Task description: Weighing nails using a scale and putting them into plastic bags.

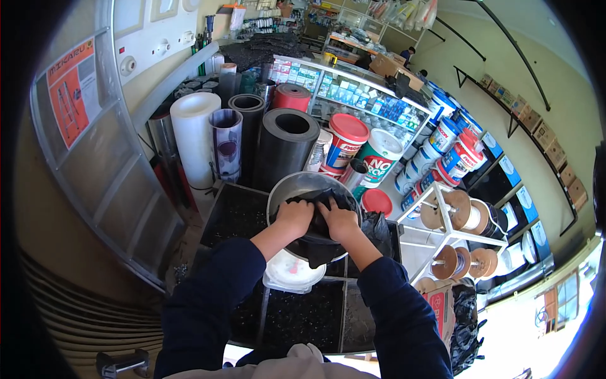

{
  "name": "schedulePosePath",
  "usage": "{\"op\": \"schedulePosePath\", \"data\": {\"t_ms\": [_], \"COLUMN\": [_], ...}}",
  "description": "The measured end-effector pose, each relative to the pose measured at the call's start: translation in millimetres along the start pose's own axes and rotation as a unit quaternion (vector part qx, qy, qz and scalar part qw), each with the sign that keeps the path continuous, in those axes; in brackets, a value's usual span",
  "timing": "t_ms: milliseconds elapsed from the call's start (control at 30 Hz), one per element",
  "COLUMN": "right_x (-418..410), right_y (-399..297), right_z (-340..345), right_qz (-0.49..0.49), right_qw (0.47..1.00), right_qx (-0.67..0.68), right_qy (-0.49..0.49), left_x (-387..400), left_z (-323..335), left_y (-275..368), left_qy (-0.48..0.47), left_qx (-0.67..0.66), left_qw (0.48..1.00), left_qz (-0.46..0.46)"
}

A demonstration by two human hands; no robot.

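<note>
A round metal pan [278,189] sits on a white dial scale [293,277], whose face shows below the pan's near rim. Inside the pan lies a black plastic bag [326,253], with a flap hanging over the near rim. My left hand [294,219] holds the bag on the left, fingers curled into it. From the right, my right hand [340,221] grips the same bag, its fingertips partly hidden in the dark folds. What the bag contains cannot be seen. Another crumpled black bag [377,230] is to the right of the pan.
Below the scale is a dark compartmented tray [303,312] with small bits in it. Upright sheet rolls [289,147] and paint buckets [348,137] stand beyond. Cable spools [445,211] hang on a white rack at right; a metal-framed door [118,189] borders the left.
</note>
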State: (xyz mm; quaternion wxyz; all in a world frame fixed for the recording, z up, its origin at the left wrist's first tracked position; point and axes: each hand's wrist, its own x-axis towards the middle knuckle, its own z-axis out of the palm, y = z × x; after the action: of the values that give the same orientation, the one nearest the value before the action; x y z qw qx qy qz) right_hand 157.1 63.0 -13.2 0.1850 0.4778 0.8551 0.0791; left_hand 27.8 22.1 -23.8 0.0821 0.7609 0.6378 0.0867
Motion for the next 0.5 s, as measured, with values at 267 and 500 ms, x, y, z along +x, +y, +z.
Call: {"op": "schedulePosePath", "data": {"t_ms": [267,500], "right_x": [20,12], "right_y": [14,8], "right_z": [43,19], "right_qz": [-0.097,-0.132], "right_qw": [0.987,0.979], "right_qx": [0.125,0.121], "right_qy": [-0.004,0.100], "left_x": [11,11], "left_z": [25,27], "left_y": [-7,-6], "left_qy": [0.025,0.117], "left_qx": [0.170,-0.106], "left_qw": [0.983,0.982], "left_qz": [-0.059,0.106]}}
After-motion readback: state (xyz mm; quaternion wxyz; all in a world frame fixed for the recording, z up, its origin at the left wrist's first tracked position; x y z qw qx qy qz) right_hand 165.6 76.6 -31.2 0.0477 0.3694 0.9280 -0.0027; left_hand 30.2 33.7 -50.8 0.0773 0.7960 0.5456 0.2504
